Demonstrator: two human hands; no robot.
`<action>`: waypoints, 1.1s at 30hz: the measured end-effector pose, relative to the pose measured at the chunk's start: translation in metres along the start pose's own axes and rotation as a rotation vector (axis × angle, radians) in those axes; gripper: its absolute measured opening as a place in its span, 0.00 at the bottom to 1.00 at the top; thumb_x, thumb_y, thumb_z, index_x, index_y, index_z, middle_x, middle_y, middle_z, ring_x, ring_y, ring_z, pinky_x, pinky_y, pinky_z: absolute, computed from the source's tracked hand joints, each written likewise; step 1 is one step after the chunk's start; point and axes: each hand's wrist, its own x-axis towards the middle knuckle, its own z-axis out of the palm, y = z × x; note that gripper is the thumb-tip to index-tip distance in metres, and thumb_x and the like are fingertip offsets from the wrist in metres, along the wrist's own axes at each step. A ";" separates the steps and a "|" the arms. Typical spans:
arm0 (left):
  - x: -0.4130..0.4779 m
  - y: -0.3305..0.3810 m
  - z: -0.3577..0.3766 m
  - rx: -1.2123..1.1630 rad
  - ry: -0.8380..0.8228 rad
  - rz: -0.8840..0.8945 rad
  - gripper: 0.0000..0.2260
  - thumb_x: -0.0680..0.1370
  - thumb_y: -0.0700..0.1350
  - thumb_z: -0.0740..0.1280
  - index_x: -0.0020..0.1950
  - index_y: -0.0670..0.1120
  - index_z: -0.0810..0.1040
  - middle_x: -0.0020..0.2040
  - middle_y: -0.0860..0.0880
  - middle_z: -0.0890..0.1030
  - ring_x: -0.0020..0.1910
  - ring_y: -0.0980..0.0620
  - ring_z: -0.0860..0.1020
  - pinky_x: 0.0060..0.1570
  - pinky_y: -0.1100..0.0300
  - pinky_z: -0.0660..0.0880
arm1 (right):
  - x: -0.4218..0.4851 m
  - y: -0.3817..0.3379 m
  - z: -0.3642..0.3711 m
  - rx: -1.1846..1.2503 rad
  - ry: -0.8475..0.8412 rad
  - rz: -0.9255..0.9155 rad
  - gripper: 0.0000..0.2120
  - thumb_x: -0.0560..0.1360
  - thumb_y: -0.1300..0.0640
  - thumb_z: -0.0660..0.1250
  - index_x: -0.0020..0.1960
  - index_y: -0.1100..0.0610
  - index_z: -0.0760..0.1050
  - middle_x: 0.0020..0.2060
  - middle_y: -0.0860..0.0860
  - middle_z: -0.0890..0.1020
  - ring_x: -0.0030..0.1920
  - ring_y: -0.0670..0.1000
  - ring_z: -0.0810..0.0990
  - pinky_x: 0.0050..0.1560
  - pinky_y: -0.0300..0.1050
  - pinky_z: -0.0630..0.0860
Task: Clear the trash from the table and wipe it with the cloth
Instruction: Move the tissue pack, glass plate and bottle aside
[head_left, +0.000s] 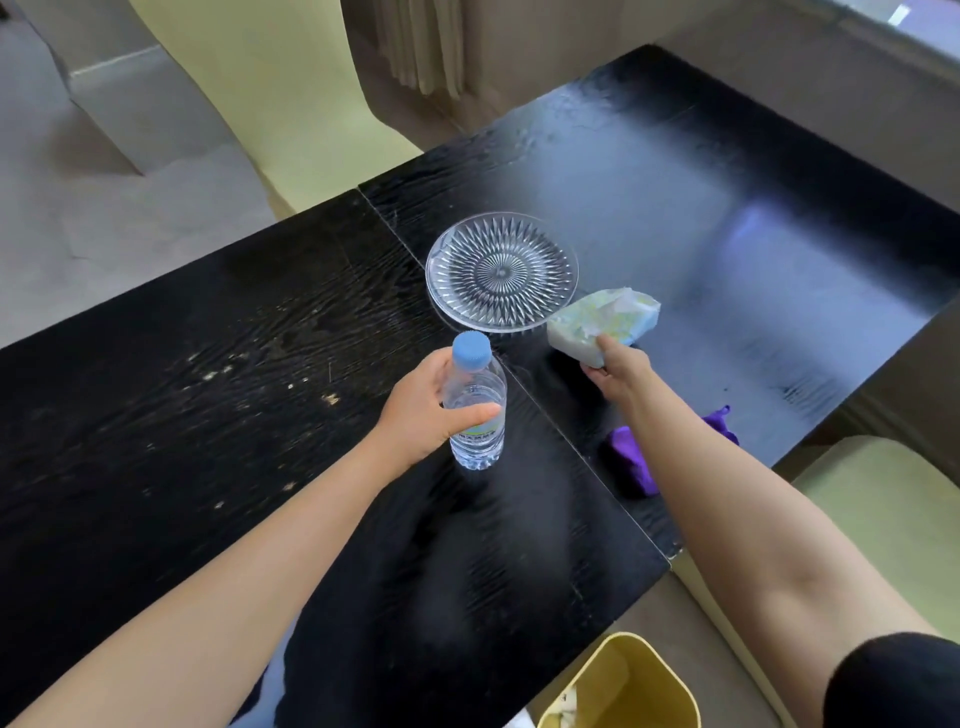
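Here, the left part of the black table (156, 415) has small pale crumbs (328, 398) on it. Next comes the left hand (421, 410), with its fingers and thumb wrapped around a clear water bottle (475, 415) that has a blue cap. The bottle is upright near the middle of the table, close to the line that splits the top in two. I cannot tell if its bottom touches the table. Just behind it, farther from the near edge, lies a round glass plate (501, 270) (it has a star pattern). To the right, the right hand (618, 366) pinches a crumpled white and blue packet (602, 319), just beside the plate's right rim. Under that arm, near the table's right edge, sits a purple cloth (631, 457), partly hidden by the arm. Below the near right corner stands a yellow bin (618, 665) with some trash inside.
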 end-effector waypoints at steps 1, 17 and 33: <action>0.005 0.002 0.002 -0.002 -0.001 0.001 0.26 0.66 0.42 0.78 0.61 0.49 0.74 0.58 0.55 0.80 0.60 0.56 0.77 0.64 0.54 0.72 | 0.005 -0.001 0.000 0.009 -0.001 -0.003 0.21 0.77 0.64 0.63 0.68 0.64 0.66 0.66 0.58 0.73 0.64 0.58 0.75 0.60 0.50 0.75; 0.059 0.038 0.050 0.000 0.041 0.078 0.28 0.63 0.47 0.77 0.61 0.48 0.74 0.57 0.52 0.80 0.59 0.56 0.78 0.63 0.51 0.74 | -0.059 -0.009 -0.013 -0.883 -0.868 -0.486 0.37 0.69 0.64 0.73 0.72 0.51 0.58 0.66 0.45 0.70 0.64 0.39 0.70 0.62 0.26 0.66; -0.005 -0.104 0.067 1.041 -0.183 -0.111 0.46 0.69 0.67 0.64 0.77 0.52 0.42 0.79 0.49 0.42 0.77 0.48 0.40 0.75 0.44 0.44 | -0.025 0.020 -0.005 -0.794 -0.308 -0.666 0.29 0.67 0.59 0.75 0.65 0.57 0.66 0.54 0.46 0.75 0.55 0.46 0.75 0.56 0.38 0.69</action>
